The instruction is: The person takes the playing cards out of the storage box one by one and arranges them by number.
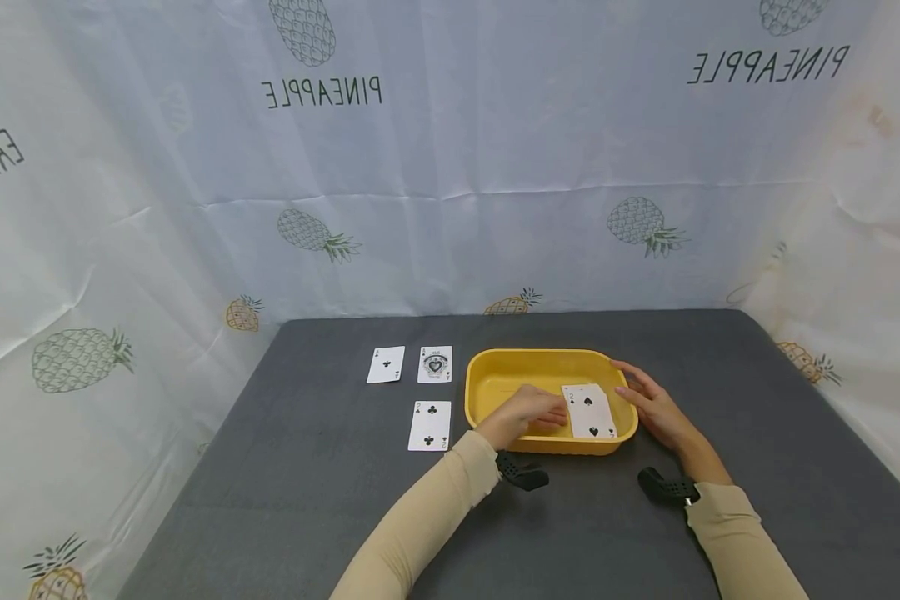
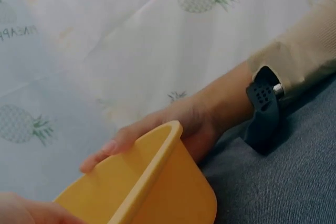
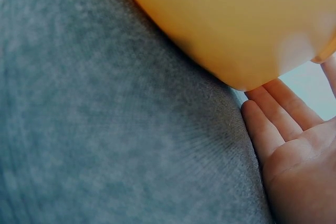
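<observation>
My left hand (image 1: pixel 528 412) reaches over the near side of a yellow tray (image 1: pixel 506 360), fingers pointing right. Its fingertips meet the left edge of a two of spades (image 1: pixel 591 412), which lies tilted in the tray's right part with other card edges showing at its top. The thumb is hidden. At the right end, my right hand (image 1: pixel 656 408) holds the tray's rim, thumb over the edge. In the right wrist view its straight fingers (image 3: pixel 281 114) lie along the tray's outside. Only a blurred part of the left hand (image 2: pixel 26 211) shows in the left wrist view.
Left of the tray, three face-up cards lie on the dark grey table (image 1: pixel 307 500): an ace of clubs (image 1: pixel 386 365), an ace with a large ornate emblem (image 1: pixel 435 364) and a two of clubs (image 1: pixel 429 426). A pineapple-print curtain (image 1: pixel 450 250) hangs behind the table.
</observation>
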Available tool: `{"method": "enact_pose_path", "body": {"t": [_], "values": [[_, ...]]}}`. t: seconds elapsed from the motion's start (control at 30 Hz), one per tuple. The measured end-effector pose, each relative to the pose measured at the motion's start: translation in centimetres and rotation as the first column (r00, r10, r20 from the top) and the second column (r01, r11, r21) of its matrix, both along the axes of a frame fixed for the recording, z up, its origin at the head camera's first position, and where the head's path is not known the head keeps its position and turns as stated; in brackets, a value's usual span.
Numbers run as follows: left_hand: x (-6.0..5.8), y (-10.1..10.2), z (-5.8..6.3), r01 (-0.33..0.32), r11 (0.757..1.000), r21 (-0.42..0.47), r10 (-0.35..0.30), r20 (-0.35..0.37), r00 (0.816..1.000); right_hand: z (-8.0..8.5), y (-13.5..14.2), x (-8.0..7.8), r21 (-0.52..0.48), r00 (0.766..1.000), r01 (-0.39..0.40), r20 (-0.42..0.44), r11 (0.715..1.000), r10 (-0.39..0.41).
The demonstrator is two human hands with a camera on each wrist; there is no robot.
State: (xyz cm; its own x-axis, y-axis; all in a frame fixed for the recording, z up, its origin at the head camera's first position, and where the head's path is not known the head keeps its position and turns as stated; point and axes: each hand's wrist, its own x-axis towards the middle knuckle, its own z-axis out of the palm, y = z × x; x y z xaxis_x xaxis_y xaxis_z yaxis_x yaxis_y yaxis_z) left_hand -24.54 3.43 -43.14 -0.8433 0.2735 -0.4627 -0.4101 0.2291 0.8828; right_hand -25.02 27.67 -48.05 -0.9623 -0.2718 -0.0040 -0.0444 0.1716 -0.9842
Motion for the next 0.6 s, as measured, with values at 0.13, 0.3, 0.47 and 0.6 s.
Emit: {"method": "enact_pose_path", "body": {"t": [0.13, 0.3, 0.47, 0.6], "values": [[0.0, 0.5, 0.0, -0.026, 0.999, 0.044, 0.024, 0.033, 0.999, -0.2, 0.0, 0.0, -0.006, 1.000, -0.014, -0.010, 1.000, 0.014], [0.2, 0.9, 0.0, -0.049, 0.997, 0.059, 0.047, 0.040, 0.998, -0.3, 0.1, 0.0, -0.019, 0.999, -0.030, -0.019, 0.999, 0.029], [0.3, 1.2, 0.1, -0.062, 0.994, 0.095, 0.058, 0.042, 0.997, -0.3, 0.2, -0.1, -0.029, 0.999, -0.032, -0.028, 0.999, 0.031], [0.0, 1.8, 0.1, -0.067, 0.994, 0.084, 0.065, 0.034, 0.997, -0.4, 0.4, -0.2, -0.053, 0.998, -0.053, -0.040, 0.997, 0.051]]}}
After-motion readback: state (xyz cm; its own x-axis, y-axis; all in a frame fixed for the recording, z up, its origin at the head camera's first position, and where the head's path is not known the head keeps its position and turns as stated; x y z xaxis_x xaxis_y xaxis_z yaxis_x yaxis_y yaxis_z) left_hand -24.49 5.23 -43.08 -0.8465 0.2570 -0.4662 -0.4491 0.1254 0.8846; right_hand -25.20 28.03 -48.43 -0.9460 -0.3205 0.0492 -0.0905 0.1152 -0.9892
